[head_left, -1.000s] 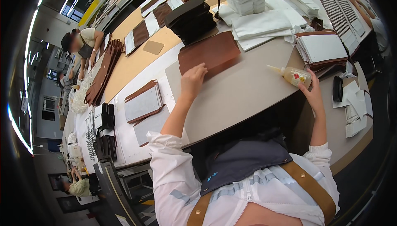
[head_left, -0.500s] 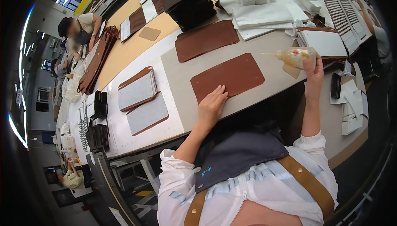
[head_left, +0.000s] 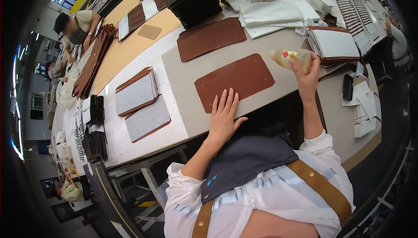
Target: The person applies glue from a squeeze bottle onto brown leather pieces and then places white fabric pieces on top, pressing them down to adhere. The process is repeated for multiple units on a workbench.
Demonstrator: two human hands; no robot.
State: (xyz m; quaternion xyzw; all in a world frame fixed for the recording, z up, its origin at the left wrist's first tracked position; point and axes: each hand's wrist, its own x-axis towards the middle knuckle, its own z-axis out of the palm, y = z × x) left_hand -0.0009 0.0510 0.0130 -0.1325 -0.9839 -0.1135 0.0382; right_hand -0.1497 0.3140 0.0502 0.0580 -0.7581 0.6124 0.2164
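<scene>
The left hand grasps nothing; its fingers lie flat, slightly spread, on the near edge of a brown panel that rests on the desk. To the right, the right hand grips a bottle held tilted over sideways, its thin nozzle pointing left, near the panel's far right corner. Left of the panel sit grey-faced pieces edged in brown. Beyond it lies a second panel, then a black stack and, beside that, white pads.
</scene>
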